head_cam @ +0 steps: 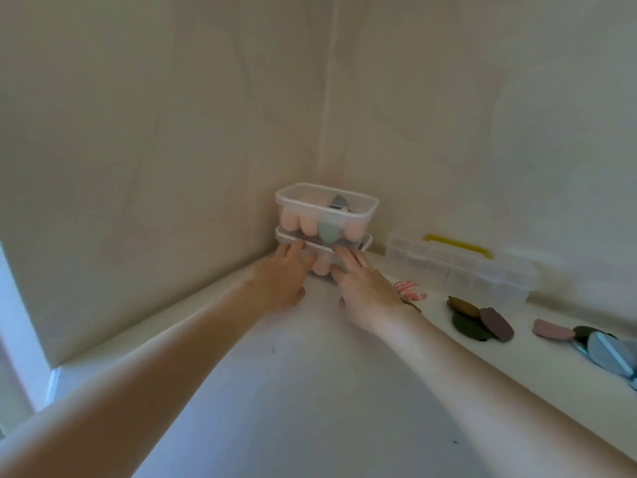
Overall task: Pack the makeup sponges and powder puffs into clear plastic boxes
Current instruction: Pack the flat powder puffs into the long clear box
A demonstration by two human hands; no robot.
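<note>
**2 boxes stacked in corner**

With both arms stretched out, my left hand point(281, 270) and right hand point(358, 281) lie against the lower box point(322, 260), fingers nearly straight, gripping nothing. The upper box point(325, 210), holding peach and green sponges point(310, 224), sits on it. Loose puffs point(479, 317) lie on the table point(310, 391) to my right.
</note>
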